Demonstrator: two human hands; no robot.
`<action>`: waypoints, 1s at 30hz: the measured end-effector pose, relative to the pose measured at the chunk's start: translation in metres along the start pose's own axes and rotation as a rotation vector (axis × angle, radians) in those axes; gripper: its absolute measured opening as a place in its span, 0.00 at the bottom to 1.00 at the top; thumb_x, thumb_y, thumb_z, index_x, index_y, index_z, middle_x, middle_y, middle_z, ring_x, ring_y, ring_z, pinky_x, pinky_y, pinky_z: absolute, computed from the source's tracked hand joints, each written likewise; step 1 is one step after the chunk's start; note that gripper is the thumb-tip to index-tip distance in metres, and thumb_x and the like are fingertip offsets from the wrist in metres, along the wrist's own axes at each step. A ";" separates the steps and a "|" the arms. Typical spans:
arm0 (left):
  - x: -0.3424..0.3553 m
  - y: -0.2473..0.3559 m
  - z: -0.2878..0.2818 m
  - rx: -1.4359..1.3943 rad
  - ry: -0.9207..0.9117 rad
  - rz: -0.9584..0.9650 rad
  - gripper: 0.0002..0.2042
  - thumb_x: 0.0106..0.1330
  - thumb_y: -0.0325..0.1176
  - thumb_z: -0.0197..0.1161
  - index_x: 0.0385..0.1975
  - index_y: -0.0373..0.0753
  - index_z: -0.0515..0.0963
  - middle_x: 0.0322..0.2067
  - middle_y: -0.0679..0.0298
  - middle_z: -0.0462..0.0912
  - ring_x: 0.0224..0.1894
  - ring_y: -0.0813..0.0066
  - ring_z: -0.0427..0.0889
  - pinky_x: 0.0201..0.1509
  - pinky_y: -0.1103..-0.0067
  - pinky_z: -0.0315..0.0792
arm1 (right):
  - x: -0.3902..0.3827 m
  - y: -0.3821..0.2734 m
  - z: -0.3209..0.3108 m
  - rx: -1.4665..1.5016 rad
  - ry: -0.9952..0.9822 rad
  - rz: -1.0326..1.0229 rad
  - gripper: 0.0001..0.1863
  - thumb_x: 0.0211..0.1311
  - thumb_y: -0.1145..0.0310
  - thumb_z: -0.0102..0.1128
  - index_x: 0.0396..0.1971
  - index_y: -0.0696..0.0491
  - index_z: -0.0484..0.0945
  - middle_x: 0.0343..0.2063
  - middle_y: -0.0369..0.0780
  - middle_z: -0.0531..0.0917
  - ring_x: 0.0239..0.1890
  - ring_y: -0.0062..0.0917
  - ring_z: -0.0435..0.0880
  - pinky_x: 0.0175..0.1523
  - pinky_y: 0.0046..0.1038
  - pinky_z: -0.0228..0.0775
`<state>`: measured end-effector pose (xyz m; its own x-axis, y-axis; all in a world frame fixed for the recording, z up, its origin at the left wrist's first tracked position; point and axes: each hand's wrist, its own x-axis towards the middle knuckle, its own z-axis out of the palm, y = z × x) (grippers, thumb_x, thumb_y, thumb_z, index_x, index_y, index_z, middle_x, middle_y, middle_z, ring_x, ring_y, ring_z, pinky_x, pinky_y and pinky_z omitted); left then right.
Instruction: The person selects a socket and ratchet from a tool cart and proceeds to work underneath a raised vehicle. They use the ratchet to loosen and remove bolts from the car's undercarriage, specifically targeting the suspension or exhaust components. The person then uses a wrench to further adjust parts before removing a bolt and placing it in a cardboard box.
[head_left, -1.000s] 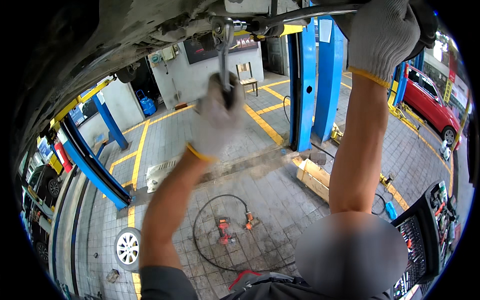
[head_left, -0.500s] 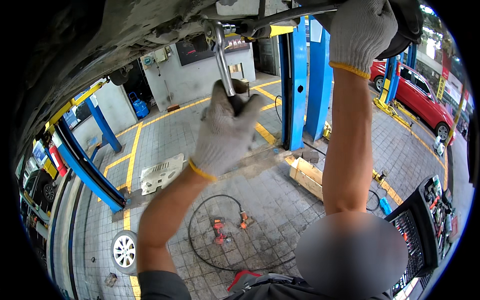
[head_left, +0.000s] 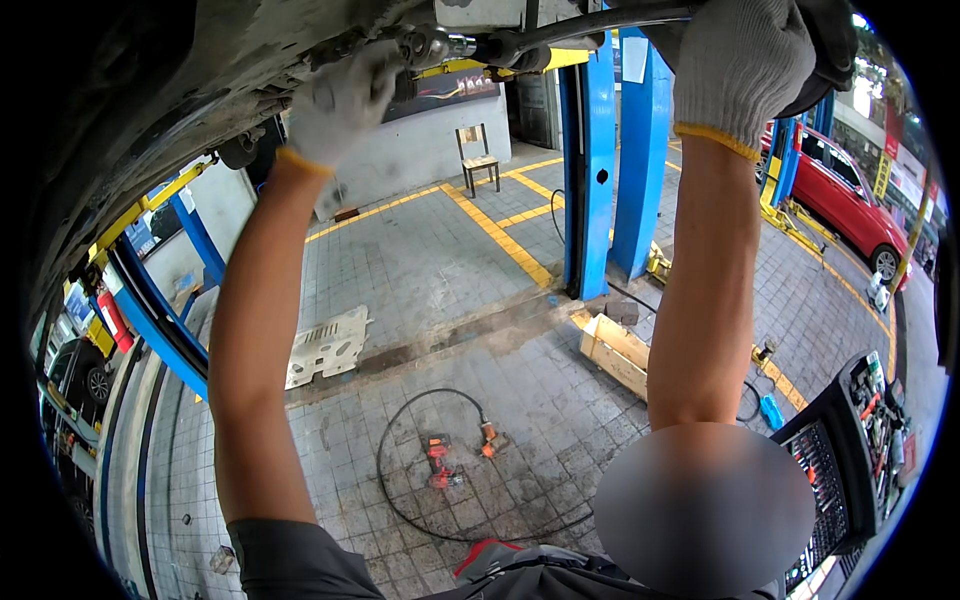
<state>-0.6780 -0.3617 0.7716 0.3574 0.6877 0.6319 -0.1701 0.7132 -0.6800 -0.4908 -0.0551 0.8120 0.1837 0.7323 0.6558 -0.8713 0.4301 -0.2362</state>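
Observation:
Overhead is a car's dirty underside (head_left: 210, 70). My gloved left hand (head_left: 342, 100), slightly blurred, is closed on a ratchet wrench (head_left: 422, 47) at the upper centre, its handle mostly hidden by the hand. The wrench's chrome socket (head_left: 462, 45) meets a dark joint on a long metal bar (head_left: 600, 20). At the upper right my gloved right hand (head_left: 740, 75) is curled at the bar's end beside a dark rounded part (head_left: 825, 60); what its fingers grip is hidden.
Blue lift posts (head_left: 640, 160) stand ahead, a chair (head_left: 478, 160) behind. Below lie a cordless tool (head_left: 440, 460), a hose (head_left: 390, 505), a wooden box (head_left: 608, 355) and a metal plate (head_left: 325, 345). A tool case (head_left: 835, 465) is lower right, a red car (head_left: 850, 205) right.
My left hand has swung up and leftward, taking the wrench handle from hanging downward toward sideways; the wrench head stays at the socket. My right hand has shifted only slightly.

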 end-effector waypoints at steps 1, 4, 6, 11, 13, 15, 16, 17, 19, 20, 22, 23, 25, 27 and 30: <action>0.017 -0.005 0.008 -0.191 0.068 -0.083 0.11 0.72 0.38 0.64 0.50 0.46 0.80 0.35 0.62 0.86 0.27 0.73 0.86 0.21 0.72 0.74 | 0.001 -0.002 -0.004 -0.017 -0.011 -0.011 0.35 0.79 0.44 0.51 0.20 0.60 0.72 0.17 0.34 0.67 0.25 0.22 0.63 0.35 0.35 0.58; 0.013 0.018 -0.010 -0.341 -0.086 -0.330 0.10 0.73 0.40 0.65 0.49 0.46 0.80 0.34 0.59 0.86 0.28 0.65 0.88 0.26 0.70 0.79 | -0.008 -0.002 -0.004 -0.034 -0.031 -0.048 0.35 0.80 0.43 0.49 0.20 0.60 0.73 0.17 0.35 0.67 0.25 0.22 0.63 0.35 0.35 0.58; 0.009 0.061 -0.052 -0.452 -0.306 -0.552 0.11 0.72 0.40 0.68 0.46 0.44 0.79 0.32 0.58 0.87 0.27 0.64 0.88 0.27 0.70 0.80 | -0.007 0.000 -0.005 -0.050 -0.036 -0.069 0.35 0.80 0.43 0.49 0.20 0.60 0.73 0.17 0.35 0.67 0.25 0.22 0.63 0.35 0.35 0.58; 0.093 0.131 -0.188 -1.700 -0.572 -1.471 0.13 0.72 0.37 0.69 0.46 0.38 0.73 0.24 0.66 0.79 0.14 0.77 0.79 0.13 0.79 0.71 | -0.001 0.003 -0.011 -0.030 -0.045 -0.174 0.35 0.80 0.44 0.49 0.20 0.60 0.72 0.16 0.35 0.67 0.25 0.22 0.63 0.35 0.35 0.58; 0.115 0.127 -0.203 -1.910 -0.460 -1.605 0.13 0.72 0.35 0.68 0.46 0.37 0.73 0.24 0.68 0.76 0.14 0.81 0.76 0.12 0.80 0.68 | -0.004 -0.004 -0.013 -0.016 -0.038 -0.213 0.35 0.80 0.44 0.49 0.20 0.60 0.72 0.16 0.35 0.67 0.25 0.22 0.64 0.36 0.35 0.58; 0.091 0.134 -0.188 -1.669 -0.462 -1.500 0.12 0.73 0.34 0.67 0.46 0.36 0.72 0.23 0.68 0.76 0.14 0.81 0.76 0.12 0.81 0.68 | -0.015 -0.003 -0.007 0.010 -0.033 -0.159 0.35 0.79 0.44 0.50 0.20 0.60 0.72 0.16 0.35 0.67 0.25 0.22 0.64 0.36 0.35 0.58; 0.078 0.140 -0.177 -1.568 -0.448 -1.439 0.12 0.73 0.34 0.67 0.46 0.36 0.72 0.22 0.68 0.76 0.14 0.81 0.76 0.12 0.81 0.67 | -0.016 -0.005 -0.005 0.011 -0.030 -0.152 0.35 0.79 0.44 0.50 0.20 0.60 0.72 0.16 0.35 0.67 0.25 0.22 0.64 0.36 0.35 0.58; 0.066 0.144 -0.170 -1.626 -0.364 -1.390 0.11 0.72 0.33 0.67 0.45 0.37 0.73 0.20 0.71 0.76 0.14 0.82 0.76 0.13 0.81 0.67 | -0.016 -0.005 -0.006 -0.006 -0.023 -0.152 0.35 0.79 0.44 0.50 0.20 0.61 0.72 0.16 0.35 0.67 0.25 0.22 0.64 0.36 0.35 0.58; 0.055 0.139 -0.152 -1.503 -0.383 -1.220 0.09 0.72 0.33 0.66 0.43 0.38 0.74 0.20 0.70 0.76 0.13 0.82 0.76 0.14 0.80 0.68 | -0.018 -0.012 -0.009 -0.012 -0.024 -0.160 0.35 0.78 0.43 0.50 0.20 0.61 0.72 0.16 0.35 0.68 0.25 0.22 0.65 0.37 0.35 0.59; 0.042 0.130 -0.137 -1.373 -0.384 -1.095 0.08 0.72 0.33 0.66 0.42 0.39 0.75 0.20 0.70 0.77 0.13 0.80 0.76 0.15 0.79 0.69 | -0.020 -0.014 -0.012 -0.021 -0.024 -0.169 0.36 0.78 0.42 0.50 0.19 0.61 0.72 0.16 0.36 0.68 0.26 0.23 0.65 0.37 0.35 0.60; 0.013 0.094 -0.095 -1.002 -0.346 -0.807 0.06 0.72 0.33 0.66 0.41 0.40 0.78 0.21 0.68 0.80 0.12 0.73 0.76 0.17 0.77 0.71 | -0.019 -0.012 -0.002 -0.083 0.060 -0.149 0.36 0.78 0.42 0.50 0.20 0.61 0.72 0.17 0.36 0.68 0.26 0.23 0.66 0.37 0.34 0.61; 0.004 0.059 -0.068 -0.668 -0.252 -0.504 0.05 0.72 0.34 0.66 0.41 0.42 0.79 0.23 0.67 0.81 0.14 0.69 0.78 0.19 0.76 0.73 | -0.018 -0.009 0.008 -0.106 0.130 -0.155 0.36 0.78 0.42 0.50 0.20 0.61 0.73 0.17 0.36 0.69 0.26 0.23 0.67 0.37 0.34 0.61; 0.015 0.012 -0.017 -0.384 -0.098 -0.225 0.06 0.71 0.35 0.67 0.42 0.44 0.81 0.26 0.65 0.84 0.20 0.64 0.82 0.22 0.73 0.75 | -0.005 -0.001 0.008 -0.085 0.114 -0.077 0.36 0.78 0.42 0.50 0.20 0.61 0.74 0.18 0.36 0.69 0.26 0.23 0.67 0.38 0.34 0.62; 0.027 0.000 -0.010 -0.408 -0.009 -0.257 0.08 0.70 0.37 0.67 0.43 0.45 0.81 0.28 0.64 0.84 0.25 0.63 0.85 0.24 0.72 0.76 | 0.002 0.002 0.002 -0.034 0.020 0.015 0.35 0.78 0.42 0.50 0.21 0.61 0.75 0.18 0.36 0.70 0.27 0.23 0.68 0.38 0.34 0.62; 0.018 0.023 -0.030 -0.283 -0.024 -0.271 0.10 0.70 0.39 0.68 0.45 0.44 0.81 0.28 0.61 0.83 0.30 0.66 0.87 0.26 0.73 0.77 | -0.004 0.002 0.003 0.007 -0.015 0.050 0.35 0.78 0.42 0.50 0.22 0.61 0.76 0.18 0.36 0.71 0.27 0.23 0.69 0.39 0.34 0.62</action>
<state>-0.6484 -0.3372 0.7565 0.3325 0.4846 0.8091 0.1887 0.8063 -0.5605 -0.4944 -0.0587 0.8113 0.1327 0.7449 0.6539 -0.8824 0.3892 -0.2643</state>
